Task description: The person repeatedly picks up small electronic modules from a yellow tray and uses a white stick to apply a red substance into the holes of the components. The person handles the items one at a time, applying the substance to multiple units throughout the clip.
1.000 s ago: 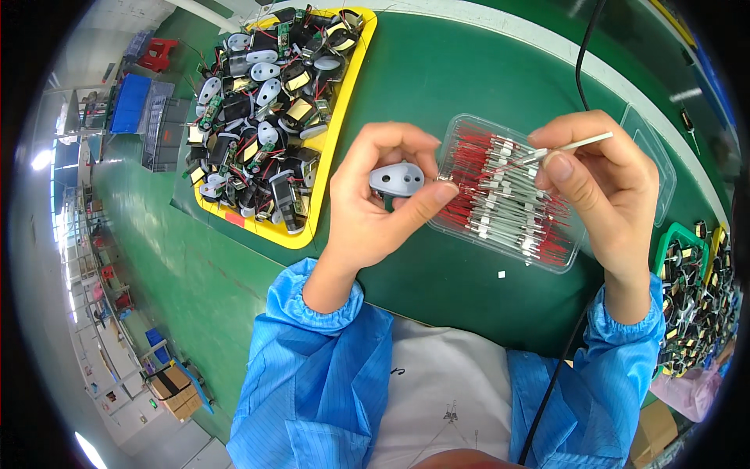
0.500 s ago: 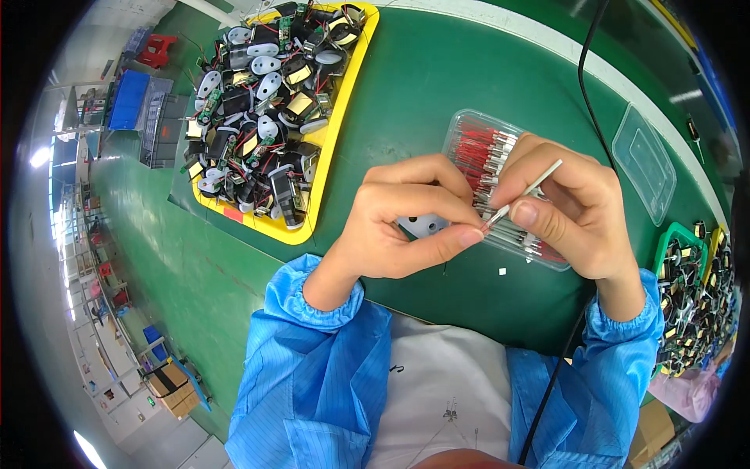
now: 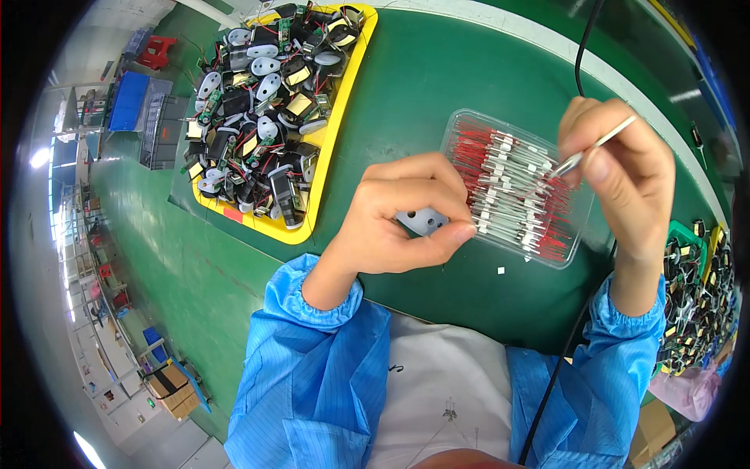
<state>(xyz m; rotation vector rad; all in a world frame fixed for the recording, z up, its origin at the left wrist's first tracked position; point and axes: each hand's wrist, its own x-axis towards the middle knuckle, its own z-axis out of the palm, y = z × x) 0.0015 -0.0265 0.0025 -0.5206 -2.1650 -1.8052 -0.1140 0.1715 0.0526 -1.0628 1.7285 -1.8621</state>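
Note:
My left hand (image 3: 402, 219) is closed in a pinch at the near left edge of a clear plastic box (image 3: 576, 254); whatever sits between the fingertips is too small to make out. A grey oval part with holes (image 3: 422, 222) shows through the loop of thumb and forefinger; whether it is held or lies beneath is unclear. In my right hand (image 3: 617, 160) is a slim whitish pair of tweezers (image 3: 612, 131), gripped by thumb and fingers. Their narrow tip points down over the box's right part. Inside the box lie rows of red wires with white sleeves (image 3: 508, 191).
A yellow tray (image 3: 334, 141) heaped with black and grey device parts stands at left. A clear lid (image 3: 644, 164) lies at right, near a black cable (image 3: 582, 59). Farther right is a green tray (image 3: 678, 230) of similar parts. A small white square (image 3: 501, 270) lies before the box.
My right hand has moved right and away from my left fingertips, carrying the tweezers over the box. More of the wires now show. My left hand has barely moved.

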